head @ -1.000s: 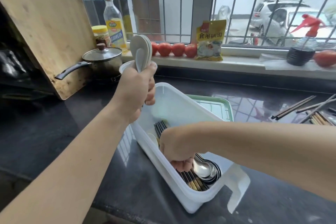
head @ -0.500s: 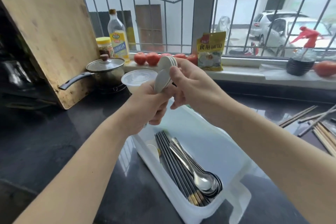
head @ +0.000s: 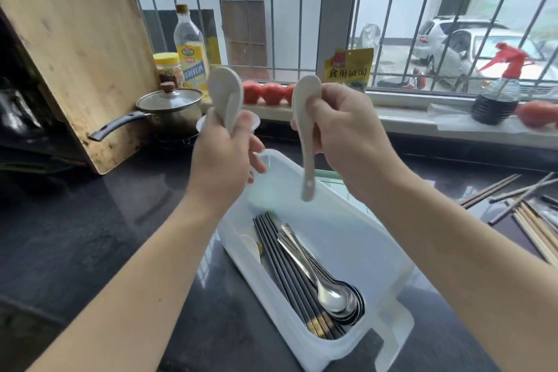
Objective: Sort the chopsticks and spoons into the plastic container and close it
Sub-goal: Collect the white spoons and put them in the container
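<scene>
The left hand (head: 222, 157) grips a stack of white spoons (head: 226, 93), bowls up; how many are nested there cannot be told, and their handles are hidden in the fist. The right hand (head: 347, 133) pinches a single white spoon (head: 307, 136), handle hanging over the container (head: 356, 238) on the dark tabletop (head: 90, 226). Inside lie black chopsticks (head: 287, 269) under steel spoons (head: 329, 293). More chopsticks (head: 531, 214) at the right are cut off by the frame; the green lid (head: 332, 180) is mostly hidden.
</scene>
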The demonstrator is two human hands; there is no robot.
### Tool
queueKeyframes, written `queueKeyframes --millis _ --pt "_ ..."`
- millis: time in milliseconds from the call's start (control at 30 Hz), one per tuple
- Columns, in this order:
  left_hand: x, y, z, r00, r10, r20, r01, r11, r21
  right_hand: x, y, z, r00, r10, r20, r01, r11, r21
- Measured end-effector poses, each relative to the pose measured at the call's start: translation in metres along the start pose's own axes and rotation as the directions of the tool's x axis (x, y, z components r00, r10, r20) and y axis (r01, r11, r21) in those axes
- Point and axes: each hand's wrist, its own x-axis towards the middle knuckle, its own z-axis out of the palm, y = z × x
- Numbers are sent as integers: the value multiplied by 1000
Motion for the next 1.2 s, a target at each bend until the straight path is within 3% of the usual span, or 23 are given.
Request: queueKeyframes --millis 67,100,200,300,400,567,633,733,800,867,933,1033,1200 --pt "4 -8 -3 982 43 -185 -33 998 60 -1 3 3 982 110 155 -56 946 -320" --pt "5 -9 -4 980 26 -198 -15 999 52 -4 7 9 929 238 285 -89 888 -451" --pt "9 -12 -4 988 -98 -117 91 994 -60 -15 21 37 677 571 465 -69 677 -732" --pt "9 -5 -3 982 -185 -40 173 964 -202 -13 31 63 563 677 475 -19 585 -811" --pt "8 0 -4 979 -205 -13 194 940 -280 -9 39 80 511 707 488 -87 607 -790" --pt "7 -1 -4 982 -181 53 188 952 -243 -14 63 96 453 770 449 -242 591 -770" --pt "7 -1 -4 982 -166 90 182 957 -227 -13 68 94 473 756 452 -249 607 -755" --pt "7 0 -4 979 -171 115 194 950 -243 4 60 88 625 641 445 -163 665 -729" --pt "6 0 -4 978 -172 116 198 938 -283 15 48 82 689 586 426 -199 719 -666" --pt "7 1 -2 978 -180 108 206 923 -326 27 37 73 833 411 370 -238 871 -430" --pt "8 1 -1 973 -197 117 225 920 -321 34 28 62 973 120 197 -87 982 -169" --pt "7 0 -1 961 -199 193 245 936 -254 38 27 54 993 -72 95 74 997 -20" --pt "1 6 2 942 -138 306 209 954 -213 38 31 52 991 -101 85 102 995 -10"
